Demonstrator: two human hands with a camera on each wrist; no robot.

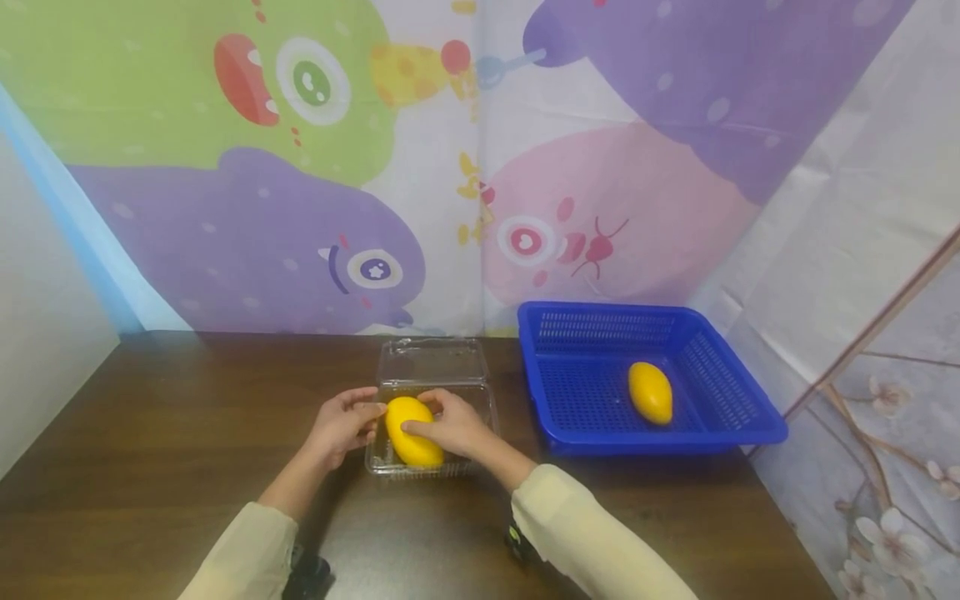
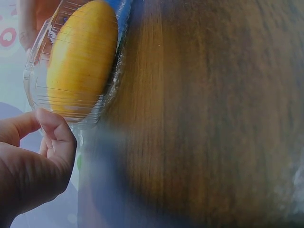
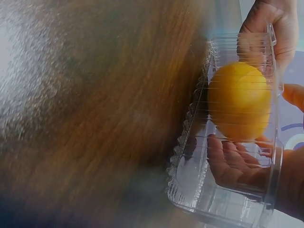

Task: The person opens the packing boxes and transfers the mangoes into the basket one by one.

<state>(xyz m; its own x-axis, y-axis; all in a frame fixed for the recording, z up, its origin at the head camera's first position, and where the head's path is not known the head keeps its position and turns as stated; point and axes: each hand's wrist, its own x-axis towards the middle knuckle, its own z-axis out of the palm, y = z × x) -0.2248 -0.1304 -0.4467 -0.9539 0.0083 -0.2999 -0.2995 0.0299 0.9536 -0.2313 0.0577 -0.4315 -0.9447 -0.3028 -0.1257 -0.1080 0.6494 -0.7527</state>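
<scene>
A smooth yellow mango (image 1: 415, 446) lies in the base of a clear plastic clamshell box (image 1: 468, 462), whose lid (image 1: 432, 362) stands open toward the wall. My right hand (image 1: 453, 425) grips the mango, thumb across its top and fingers (image 3: 232, 164) reaching inside the box along its side. At the box's left edge, my left hand (image 1: 341, 427) pinches the rim between thumb and fingers, as the left wrist view (image 2: 40, 159) shows. Through the ribbed wall the mango (image 3: 240, 102) shows in the right wrist view.
A blue plastic basket (image 1: 536, 392) stands to the right of the box, with another yellow mango (image 1: 651, 393) in it. Both rest on a dark wooden table (image 1: 187, 467). Behind hangs a cartoon-printed cloth (image 1: 450, 275); a flowered panel (image 1: 892, 467) bounds the right side.
</scene>
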